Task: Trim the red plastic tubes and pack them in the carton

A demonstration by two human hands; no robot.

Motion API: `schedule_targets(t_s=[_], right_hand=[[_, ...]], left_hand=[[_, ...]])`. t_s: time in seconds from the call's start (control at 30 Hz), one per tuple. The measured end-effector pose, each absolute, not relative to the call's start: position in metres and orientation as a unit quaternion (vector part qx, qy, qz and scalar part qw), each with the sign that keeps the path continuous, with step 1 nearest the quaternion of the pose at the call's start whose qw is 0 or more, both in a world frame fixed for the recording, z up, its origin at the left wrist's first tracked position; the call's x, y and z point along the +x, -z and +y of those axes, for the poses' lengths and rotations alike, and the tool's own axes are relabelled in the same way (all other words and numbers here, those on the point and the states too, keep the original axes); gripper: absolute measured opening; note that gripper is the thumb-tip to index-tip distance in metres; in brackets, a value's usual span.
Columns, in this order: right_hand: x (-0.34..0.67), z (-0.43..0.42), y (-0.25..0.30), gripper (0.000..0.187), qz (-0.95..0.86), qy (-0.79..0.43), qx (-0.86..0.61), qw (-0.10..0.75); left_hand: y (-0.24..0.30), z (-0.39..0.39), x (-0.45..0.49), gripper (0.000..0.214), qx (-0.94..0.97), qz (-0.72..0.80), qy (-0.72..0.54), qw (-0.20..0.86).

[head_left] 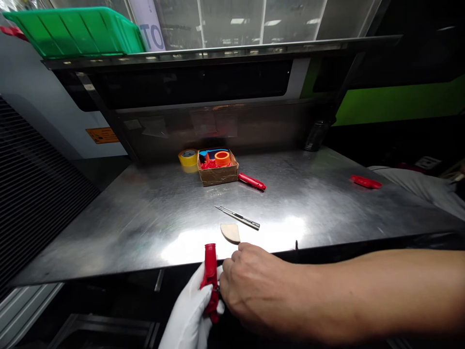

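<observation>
White-gloved left hand (187,310) is clenching a red plastic tool (210,278), held upright just below the front edge of the steel surface (109,237). Bare right hand (254,291) is sitting curled against it, its grip hidden. Farther along, the surface is carrying a slim metal craft knife (238,217), a beige wedge (230,232), a cardboard box (218,175) of red and orange parts, yellow tape (188,157) and a red handle (252,182).

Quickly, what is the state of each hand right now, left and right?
Left hand: in a white glove, closed, holding a red plastic tool.
Right hand: bare, curled beside that tool; whether it grips it cannot be told.
</observation>
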State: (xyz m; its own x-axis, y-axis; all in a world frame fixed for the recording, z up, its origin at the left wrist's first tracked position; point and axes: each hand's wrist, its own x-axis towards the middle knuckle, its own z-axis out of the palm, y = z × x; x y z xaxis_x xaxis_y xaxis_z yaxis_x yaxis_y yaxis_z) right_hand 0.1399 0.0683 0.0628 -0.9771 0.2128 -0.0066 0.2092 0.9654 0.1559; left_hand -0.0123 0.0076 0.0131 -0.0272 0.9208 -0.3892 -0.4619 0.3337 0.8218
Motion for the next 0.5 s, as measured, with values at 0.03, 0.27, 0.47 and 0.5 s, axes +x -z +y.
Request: schedule_targets(t_s=[0.03,0.27,0.47,0.5], right_hand=[[0.14,0.07,-0.062,0.007,0.991,-0.071,0.109,0.004],[0.132,0.063,-0.078,0.019,0.978,-0.115,0.172,0.031],[0.137,0.061,-0.077,0.031,0.981,-0.075,0.18,0.006],[0.137,0.062,-0.076,0.031,0.981,-0.073,0.18,-0.001]], left_hand=[[-0.015,0.006,-0.013,0.044,0.239,0.497,-0.528,0.646],[-0.013,0.004,-0.015,0.043,0.214,0.496,-0.551,0.637],[-0.011,0.003,-0.016,0.053,0.234,0.496,-0.532,0.645],[-0.01,0.003,-0.016,0.056,0.234,0.496,-0.533,0.644]])
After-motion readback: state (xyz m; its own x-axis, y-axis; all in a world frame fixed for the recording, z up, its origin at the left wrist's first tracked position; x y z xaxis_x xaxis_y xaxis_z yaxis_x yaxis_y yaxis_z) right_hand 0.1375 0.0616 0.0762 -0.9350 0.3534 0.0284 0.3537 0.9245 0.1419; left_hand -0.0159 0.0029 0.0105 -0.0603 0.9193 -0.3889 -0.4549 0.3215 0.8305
